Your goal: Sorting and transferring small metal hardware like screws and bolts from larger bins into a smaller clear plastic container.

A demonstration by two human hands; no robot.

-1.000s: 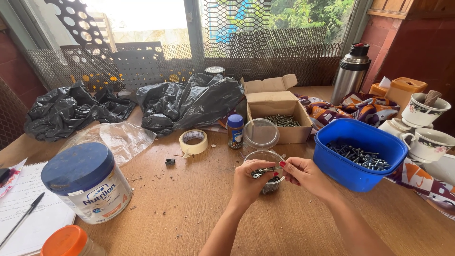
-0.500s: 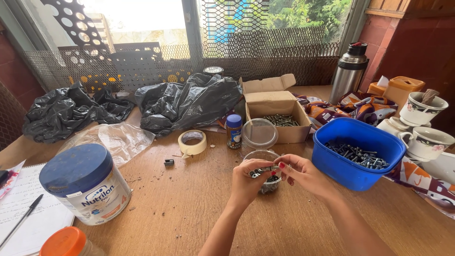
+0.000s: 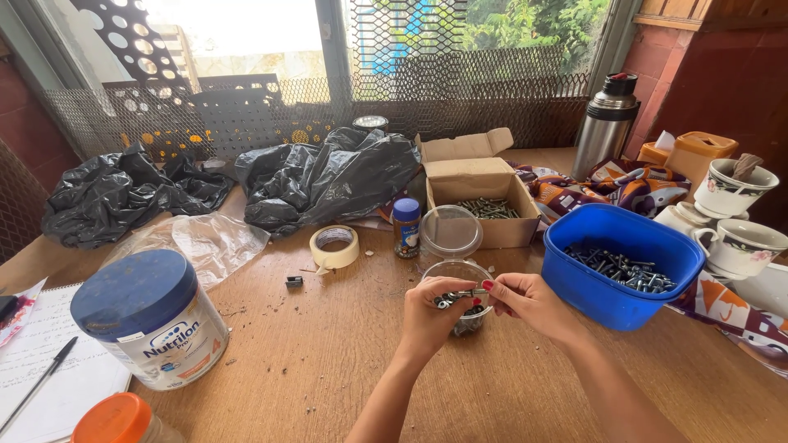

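Note:
My left hand point(image 3: 431, 320) is closed around a small bunch of metal screws point(image 3: 450, 297), held just above a clear round plastic cup point(image 3: 465, 271) that has dark screws in its bottom. My right hand point(image 3: 529, 303) pinches the end of one screw point(image 3: 474, 292) that sticks out of that bunch, thumb and forefinger together. Both hands meet over the cup, near the middle of the wooden table point(image 3: 328, 361).
A blue tub of screws point(image 3: 620, 267) sits right of my hands, an open cardboard box of screws point(image 3: 484, 205) behind, with a clear lid point(image 3: 451, 231), small jar point(image 3: 406, 226) and tape roll point(image 3: 334, 245). A large tin point(image 3: 152, 316), notepad, black bags, thermos and cups ring the table.
Almost nothing differs; both hands stay over the cup with the screws, shifting only slightly.

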